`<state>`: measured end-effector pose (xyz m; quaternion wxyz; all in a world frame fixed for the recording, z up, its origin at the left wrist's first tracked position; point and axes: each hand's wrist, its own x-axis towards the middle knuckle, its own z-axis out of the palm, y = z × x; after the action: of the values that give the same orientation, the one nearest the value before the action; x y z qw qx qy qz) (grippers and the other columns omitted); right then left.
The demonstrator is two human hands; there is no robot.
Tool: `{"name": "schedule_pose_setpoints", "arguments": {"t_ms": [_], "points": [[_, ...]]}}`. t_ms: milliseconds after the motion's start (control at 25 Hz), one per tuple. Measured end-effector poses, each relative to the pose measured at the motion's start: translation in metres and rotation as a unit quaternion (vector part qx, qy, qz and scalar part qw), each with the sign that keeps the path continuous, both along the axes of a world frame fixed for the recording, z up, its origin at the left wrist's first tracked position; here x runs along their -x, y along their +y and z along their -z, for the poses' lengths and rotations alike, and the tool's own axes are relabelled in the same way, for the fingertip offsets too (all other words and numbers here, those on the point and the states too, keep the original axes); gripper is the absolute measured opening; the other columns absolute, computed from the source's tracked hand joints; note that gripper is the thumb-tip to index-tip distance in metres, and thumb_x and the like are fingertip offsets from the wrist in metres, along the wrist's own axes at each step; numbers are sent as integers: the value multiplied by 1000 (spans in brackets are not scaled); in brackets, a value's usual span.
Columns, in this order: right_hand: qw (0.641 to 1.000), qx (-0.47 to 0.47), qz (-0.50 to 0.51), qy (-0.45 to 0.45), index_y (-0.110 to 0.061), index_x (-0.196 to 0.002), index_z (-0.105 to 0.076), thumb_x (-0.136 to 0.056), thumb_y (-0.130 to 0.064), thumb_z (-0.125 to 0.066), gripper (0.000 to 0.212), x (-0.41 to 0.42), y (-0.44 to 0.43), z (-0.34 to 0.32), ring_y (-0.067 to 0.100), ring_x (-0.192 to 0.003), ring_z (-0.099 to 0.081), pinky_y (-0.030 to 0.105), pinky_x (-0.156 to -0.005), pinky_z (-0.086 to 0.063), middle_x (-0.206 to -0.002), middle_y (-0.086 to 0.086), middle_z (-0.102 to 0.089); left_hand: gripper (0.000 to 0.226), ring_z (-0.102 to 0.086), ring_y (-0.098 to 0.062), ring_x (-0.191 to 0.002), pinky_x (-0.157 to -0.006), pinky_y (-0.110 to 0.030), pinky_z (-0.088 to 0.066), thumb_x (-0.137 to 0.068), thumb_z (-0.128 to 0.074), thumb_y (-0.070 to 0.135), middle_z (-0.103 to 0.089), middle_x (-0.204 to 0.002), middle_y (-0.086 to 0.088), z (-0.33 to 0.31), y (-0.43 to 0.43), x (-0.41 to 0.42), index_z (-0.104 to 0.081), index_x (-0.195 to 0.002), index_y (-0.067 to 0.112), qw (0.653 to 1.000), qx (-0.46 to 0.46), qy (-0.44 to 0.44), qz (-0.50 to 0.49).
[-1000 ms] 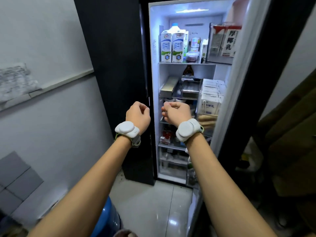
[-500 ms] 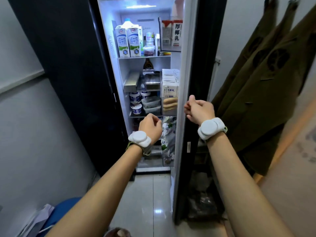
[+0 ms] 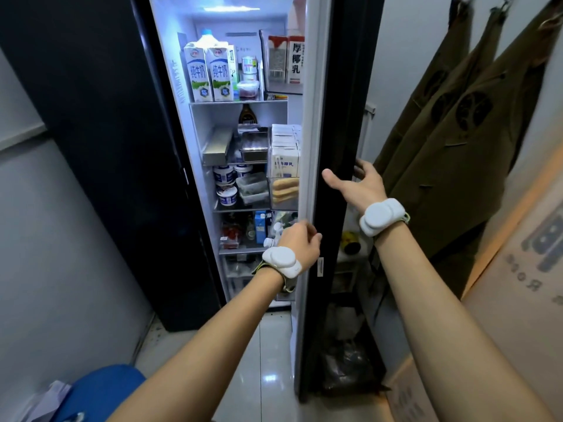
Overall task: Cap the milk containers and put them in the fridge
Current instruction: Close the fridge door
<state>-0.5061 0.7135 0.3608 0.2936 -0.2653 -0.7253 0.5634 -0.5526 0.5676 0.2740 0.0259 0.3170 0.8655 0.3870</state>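
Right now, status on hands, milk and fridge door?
Right hand open on the black fridge door's outer edge. Left hand loosely curled, empty. Two white milk cartons on top shelf; caps not visible. Doorway clear.

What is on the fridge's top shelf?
On the top shelf stand two milk cartons, with a blue-capped bottle behind and small tubs beside; anything further back is hidden.
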Motion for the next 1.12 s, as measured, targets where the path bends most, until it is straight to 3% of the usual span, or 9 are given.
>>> {"name": "schedule_pose_setpoints", "arguments": {"t_ms": [120, 280, 440, 520, 680, 800, 880, 1000, 1120], "points": [[1000, -26, 14, 10, -21, -144, -48, -67, -48, -90, 91, 10, -4, 8, 18, -132, -56, 38, -111, -48, -145, 0, -57, 21, -70, -22, -91, -79, -31, -56, -94, -58, 29, -74, -93, -6, 13, 10, 3, -67, -103, 13, 999, 24, -27, 26], [1000, -11, -16, 20, -22, -132, -50, -56, -50, -95, 93, 16, -8, 2, 14, -123, -59, 27, -101, -47, -126, -8, -58, 25, -69, -26, -96, -86, -36, -57, -94, -59, 29, -74, -99, -9, 31, 17, 10, -68, -107, 10, 995, 76, -38, 44], [998, -38, -39, -6, -17, -129, -46, -53, -51, -96, 97, 32, -18, -5, 18, -124, -58, 37, -109, -48, -134, 0, -56, 42, -65, -28, -110, -96, -32, -52, -95, -59, 33, -71, -114, -11, 56, 19, 24, -60, -128, 7, 990, 121, -73, 28], [997, -55, -59, -7, -18, -126, -45, -54, -54, -95, 95, 42, -18, -2, 18, -123, -57, 36, -106, -49, -134, 1, -54, 50, -64, -30, -111, -95, -34, -52, -95, -58, 35, -70, -113, -12, 68, 20, 30, -52, -134, 5, 987, 132, -88, 9], [991, -71, -111, 6, -23, -112, -51, -61, -57, -90, 73, 69, -12, 7, 7, -107, -61, 15, -80, -46, -114, -9, -59, 50, -63, -37, -107, -87, -39, -51, -93, -58, 43, -66, -113, -15, 81, 26, 46, -51, -122, 4, 983, 155, -88, -53], [988, -29, -151, 8, -21, -106, -56, -71, -55, -83, 56, 101, -6, 15, 16, -114, -65, 38, -97, -56, -119, 0, -62, 48, -62, -41, -104, -82, -40, -47, -94, -53, 48, -65, -111, -19, 83, 25, 68, -51, -112, 3, 980, 134, -90, -119], [983, -4, -181, 6, -24, -98, -60, -68, -62, -80, 53, 119, -7, 22, 13, -113, -64, 42, -101, -56, -117, -3, -63, 48, -63, -44, -98, -79, -44, -51, -96, -47, 51, -64, -107, -22, 84, 20, 81, -52, -100, 4, 976, 121, -94, -154], [966, 44, -253, 4, -27, -82, -61, -69, -66, -75, 43, 148, -16, 31, 7, -86, -64, 36, -86, -64, -88, -10, -62, 44, -62, -45, -97, -76, -43, -50, -99, -42, 51, -63, -106, -22, 87, 12, 100, -49, -89, 9, 964, 121, -98, -215], [950, 94, -297, 18, -26, -79, -63, -84, -54, -72, 30, 171, -28, 39, 7, -81, -64, 25, -73, -63, -83, -10, -61, 44, -62, -43, -98, -82, -49, -53, -99, -43, 50, -63, -107, -19, 83, -7, 121, -51, -94, 7, 956, 133, -111, -237]]}}
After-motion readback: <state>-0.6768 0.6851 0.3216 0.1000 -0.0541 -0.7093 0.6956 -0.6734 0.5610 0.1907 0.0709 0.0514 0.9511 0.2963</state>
